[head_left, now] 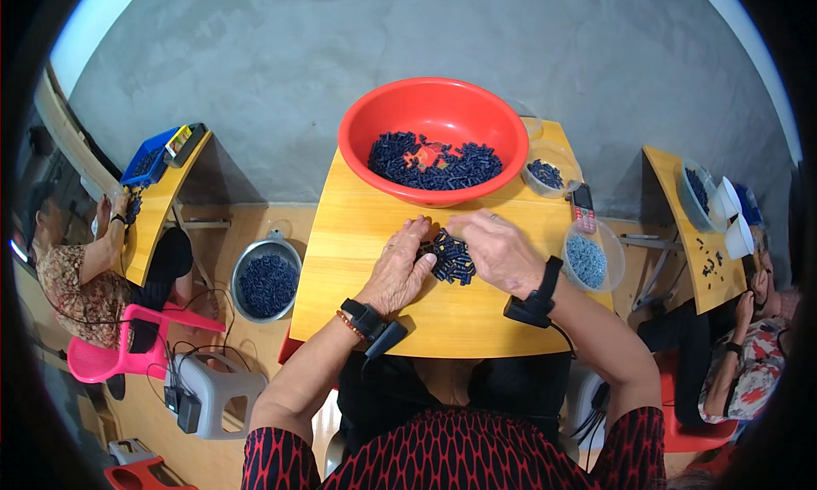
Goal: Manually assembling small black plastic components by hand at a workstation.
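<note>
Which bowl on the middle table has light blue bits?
The clear bowl by the near end of the phone; the red basin and clear tub beside it hold dark blue pieces.

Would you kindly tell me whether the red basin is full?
Partly filled: small dark-blue pieces lie low in the red basin, its upper walls bare.

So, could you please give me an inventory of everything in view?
Tables: three, yellow, centre and both sides
Basin: one, red, back of centre table
Small pieces: many, dark blue, heaped between hands and in containers
Clear tubs: several, right of basin and on right table
Phone: one, red and black, centre table's right edge
Metal bowl: one, silver, left floor
Tray: one, blue, left table
Cups: two, white, right table
Chair: one, pink, left
Co-workers: two, patterned tops, either side
Wristbands: two, black, person's wrists
Left hand: one, bare, left of heap
Right hand: one, bare, right of heap
</note>
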Demonstrator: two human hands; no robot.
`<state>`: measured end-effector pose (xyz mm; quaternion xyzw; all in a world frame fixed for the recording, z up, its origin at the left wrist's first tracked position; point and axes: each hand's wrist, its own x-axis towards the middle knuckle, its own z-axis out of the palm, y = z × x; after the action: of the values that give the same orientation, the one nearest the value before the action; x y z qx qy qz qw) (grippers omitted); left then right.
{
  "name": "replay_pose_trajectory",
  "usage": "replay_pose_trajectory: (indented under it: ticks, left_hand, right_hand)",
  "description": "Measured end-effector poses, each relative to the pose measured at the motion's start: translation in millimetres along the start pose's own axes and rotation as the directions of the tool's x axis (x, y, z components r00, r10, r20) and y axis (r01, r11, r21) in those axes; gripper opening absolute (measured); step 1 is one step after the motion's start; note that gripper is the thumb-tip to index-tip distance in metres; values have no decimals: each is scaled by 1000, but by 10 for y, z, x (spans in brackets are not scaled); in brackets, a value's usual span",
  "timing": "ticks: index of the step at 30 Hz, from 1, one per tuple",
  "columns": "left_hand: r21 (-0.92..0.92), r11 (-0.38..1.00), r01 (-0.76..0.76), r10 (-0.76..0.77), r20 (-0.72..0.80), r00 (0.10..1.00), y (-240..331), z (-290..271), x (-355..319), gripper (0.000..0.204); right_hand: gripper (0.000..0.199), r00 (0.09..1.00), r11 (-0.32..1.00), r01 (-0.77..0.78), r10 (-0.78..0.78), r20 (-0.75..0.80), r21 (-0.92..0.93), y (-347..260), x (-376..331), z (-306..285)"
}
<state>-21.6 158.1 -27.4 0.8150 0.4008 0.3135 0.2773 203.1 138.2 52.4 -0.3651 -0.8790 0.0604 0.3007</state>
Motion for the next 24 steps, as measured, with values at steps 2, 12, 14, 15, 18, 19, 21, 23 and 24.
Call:
replay_pose_trajectory:
  ticks: [2,12,14,15,18,19,21,23,24]
  left_hand:
    - [60,998,-29,28,20,999,32,-24,62,59]
    - [130,988,-78,55,171,984,120,19,203,57]
    - [78,993,-85,74,140,987,102,12,154,56]
    - [28,995,-96,93,103,990,92,-2,126,55]
    - [-14,993,-114,114,-16,993,101,-82,15,52]
    - [-15,994,-111,111,-13,994,114,-129,-33,52]
    - [52,994,-101,106,-106,989,191,-247,-127,48]
    - [55,995,-86,94,-153,984,254,-322,-194,43]
    - [-4,999,-45,43,-194,980,219,-335,-235,39]
  right_hand:
    - [30,978,997,75,-75,-195,-8,-84,127,-215]
    - [25,991,968,-96,72,-111,-231,319,210,-180]
    - [24,993,968,-91,71,-90,-233,305,193,-152]
    - [23,992,971,-106,89,-89,-215,277,187,-142]
    - [22,989,976,-128,112,-97,-177,201,151,-133]
    - [22,988,978,-130,114,-109,-160,180,140,-135]
    - [23,987,979,-136,121,-105,-154,149,106,-169]
    - [23,988,980,-133,119,-102,-146,131,81,-190]
    - [24,989,982,-126,113,-96,-140,126,70,-198]
